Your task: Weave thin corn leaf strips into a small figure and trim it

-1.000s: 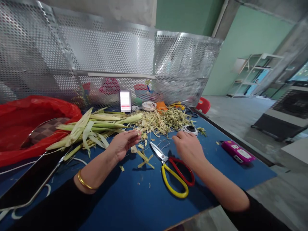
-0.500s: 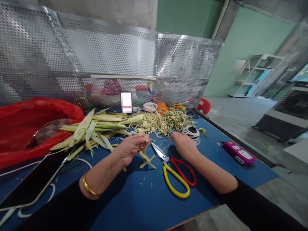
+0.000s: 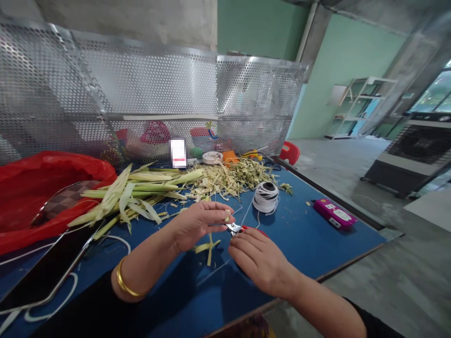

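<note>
Between thumb and fingertips, my left hand [image 3: 206,220] pinches a small pale piece of husk [image 3: 227,216]. Crossed pale husk strips [image 3: 208,247] show just below this hand; I cannot tell whether they join the pinched piece. My right hand [image 3: 259,258] has its fingers closed over the scissors [image 3: 234,228], hiding most of the handles. White thread [image 3: 247,212] runs from a spool [image 3: 266,198] to the right hand, and a loose length comes out below it. The fingers appear closed on this thread, though their grip is partly hidden.
Long husk leaves [image 3: 141,190] and a heap of cut husk scraps [image 3: 236,178] lie across the back. A red plastic bag [image 3: 52,164] and a dark tablet-like device [image 3: 45,272] are at left. A purple packet [image 3: 334,214] lies at right, before a perforated metal screen [image 3: 158,80].
My right hand has come down and toward me over the scissors, drawing thread from the spool, which now stands upright. My left hand has shifted slightly right in view, still pinching the husk piece.
</note>
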Action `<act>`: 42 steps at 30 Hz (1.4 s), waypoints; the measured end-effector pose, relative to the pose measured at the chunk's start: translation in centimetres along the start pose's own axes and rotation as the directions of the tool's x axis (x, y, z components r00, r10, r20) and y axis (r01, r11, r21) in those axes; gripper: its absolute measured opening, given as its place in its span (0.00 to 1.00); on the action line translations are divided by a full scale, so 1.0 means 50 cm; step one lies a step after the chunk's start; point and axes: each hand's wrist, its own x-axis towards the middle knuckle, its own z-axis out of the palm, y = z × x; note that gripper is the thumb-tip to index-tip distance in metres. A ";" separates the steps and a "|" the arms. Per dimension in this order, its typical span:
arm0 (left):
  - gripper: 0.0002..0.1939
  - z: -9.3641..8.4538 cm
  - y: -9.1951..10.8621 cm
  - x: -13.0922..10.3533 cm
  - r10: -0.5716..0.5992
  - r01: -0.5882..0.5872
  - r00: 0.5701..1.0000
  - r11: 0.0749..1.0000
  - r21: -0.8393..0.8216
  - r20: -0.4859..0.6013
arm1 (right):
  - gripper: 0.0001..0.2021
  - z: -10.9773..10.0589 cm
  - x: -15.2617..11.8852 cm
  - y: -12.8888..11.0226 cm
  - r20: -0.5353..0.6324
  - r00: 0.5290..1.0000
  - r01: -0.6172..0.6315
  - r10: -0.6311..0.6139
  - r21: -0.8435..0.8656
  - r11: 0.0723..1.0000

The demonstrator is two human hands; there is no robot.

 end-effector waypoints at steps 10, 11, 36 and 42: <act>0.04 0.010 -0.008 0.024 -0.101 0.111 0.993 0.977 -0.180 0.065 | 0.10 0.033 0.020 -0.018 0.106 0.992 0.071 -0.074 0.035 0.997; 0.05 0.008 -0.005 0.023 -0.101 0.104 0.995 0.974 -0.203 0.027 | 0.12 0.030 0.008 -0.020 0.105 0.994 0.004 -0.008 0.039 0.999; 0.06 -0.042 0.030 0.026 -0.045 -0.007 0.989 0.934 -0.357 -0.138 | 0.39 -0.087 -0.078 0.084 0.762 0.256 -0.937 0.595 0.346 -0.040; 0.05 -0.036 0.035 0.022 -0.055 -0.006 0.985 0.934 -0.357 -0.163 | 0.29 -0.123 -0.082 0.077 0.851 0.115 -0.803 0.512 0.383 -0.456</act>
